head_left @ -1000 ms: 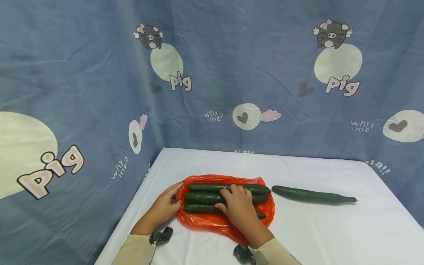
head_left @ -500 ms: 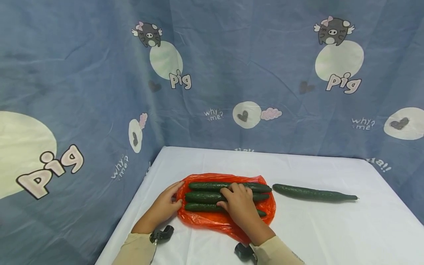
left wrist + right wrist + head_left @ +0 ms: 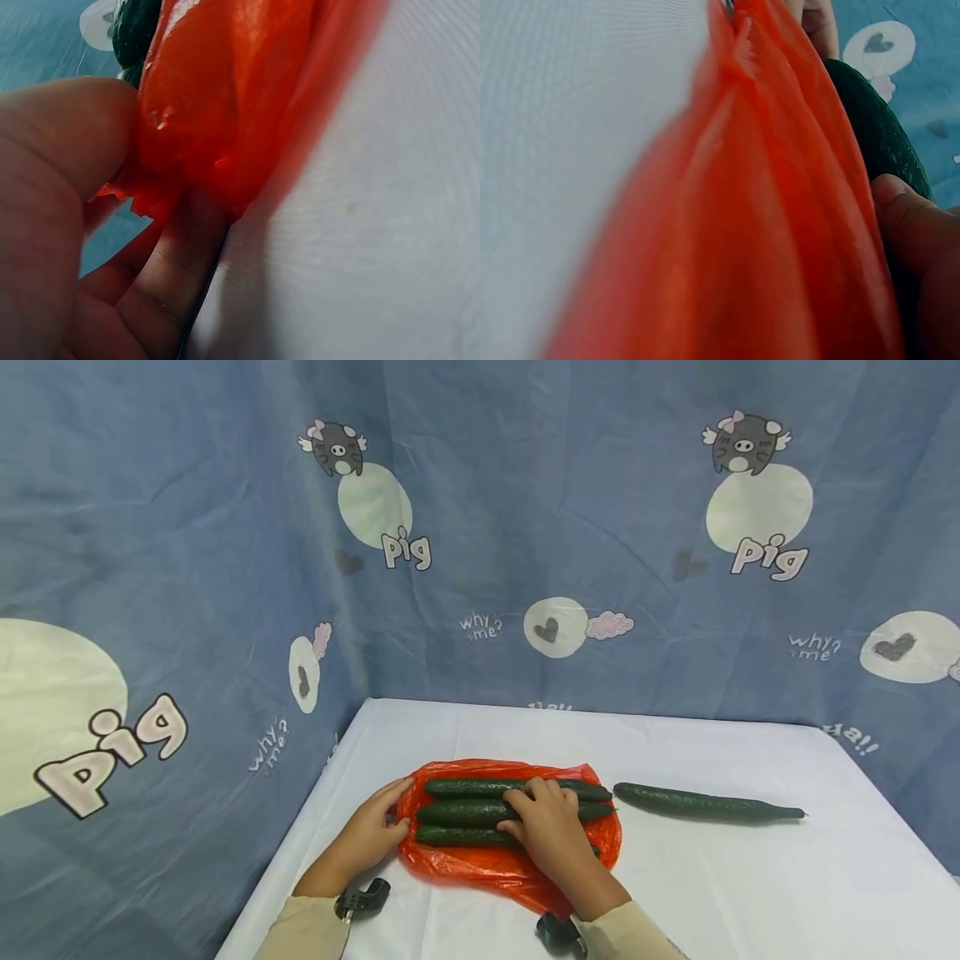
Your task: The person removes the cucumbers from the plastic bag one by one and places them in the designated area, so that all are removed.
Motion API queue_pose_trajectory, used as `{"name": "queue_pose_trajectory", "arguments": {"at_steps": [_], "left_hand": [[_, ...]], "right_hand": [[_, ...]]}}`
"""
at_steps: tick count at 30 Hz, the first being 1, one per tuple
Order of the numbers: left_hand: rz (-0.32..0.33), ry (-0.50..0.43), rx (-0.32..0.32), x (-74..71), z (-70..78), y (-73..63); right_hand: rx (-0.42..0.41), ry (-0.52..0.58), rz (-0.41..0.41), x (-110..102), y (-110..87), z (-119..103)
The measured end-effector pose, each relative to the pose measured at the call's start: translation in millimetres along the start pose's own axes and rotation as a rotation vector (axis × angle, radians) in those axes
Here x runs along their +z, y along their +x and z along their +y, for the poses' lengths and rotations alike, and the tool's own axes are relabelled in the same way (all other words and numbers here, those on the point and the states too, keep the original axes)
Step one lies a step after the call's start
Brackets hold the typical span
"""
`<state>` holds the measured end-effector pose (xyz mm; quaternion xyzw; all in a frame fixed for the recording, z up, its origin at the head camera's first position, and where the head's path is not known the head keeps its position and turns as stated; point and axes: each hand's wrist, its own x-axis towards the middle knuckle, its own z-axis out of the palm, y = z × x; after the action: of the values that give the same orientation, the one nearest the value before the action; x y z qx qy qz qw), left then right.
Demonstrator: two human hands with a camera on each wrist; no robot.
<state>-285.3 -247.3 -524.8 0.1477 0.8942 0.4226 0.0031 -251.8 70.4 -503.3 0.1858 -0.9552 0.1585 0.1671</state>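
Note:
Three dark green cucumbers lie side by side on an opened red plastic bag (image 3: 465, 864): a back one (image 3: 465, 788), a middle one (image 3: 461, 813) and a front one (image 3: 459, 837). At the bag's left end my left hand (image 3: 366, 835) pinches its edge; the left wrist view shows the red film (image 3: 225, 97) between thumb and fingers. My right hand (image 3: 553, 828) grips the middle cucumber, fingers bent over its far side. The right wrist view has my thumb (image 3: 911, 221) against a cucumber (image 3: 877, 127). This hand hides part of the front cucumber.
Another cucumber (image 3: 705, 803) lies on the white tablecloth (image 3: 720, 877), right of the bag. Blue printed curtains (image 3: 480, 527) hang behind the table and along its left side.
The middle cucumber has slid a little to the right, my right hand moving with it. My left hand stays at the bag's left edge. The camera view has shifted slightly.

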Motion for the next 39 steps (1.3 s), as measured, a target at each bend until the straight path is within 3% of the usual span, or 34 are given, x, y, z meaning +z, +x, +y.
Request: {"name": "queue_pose_trajectory", "arguments": {"at_steps": [13, 18, 23, 39], "left_hand": [[-0.017, -0.029, -0.02, 1.8, 0.1, -2.1], [-0.016, -0.019, 0.004, 2.1, 0.6, -0.3], [-0.008, 0.002, 0.033, 1.2, 2.2, 1.8], [-0.021, 0.01, 0.009, -1.2, 1.7, -0.9]], "right_hand": [[-0.04, 0.015, 0.051, -7.2, -4.3, 8.1], [-0.036, 0.016, 0.062, -10.2, -4.3, 16.1], [-0.029, 0.02, 0.064, -15.5, -4.4, 24.6], [-0.011, 0.027, 0.052, -25.0, -19.8, 47.5]]}}
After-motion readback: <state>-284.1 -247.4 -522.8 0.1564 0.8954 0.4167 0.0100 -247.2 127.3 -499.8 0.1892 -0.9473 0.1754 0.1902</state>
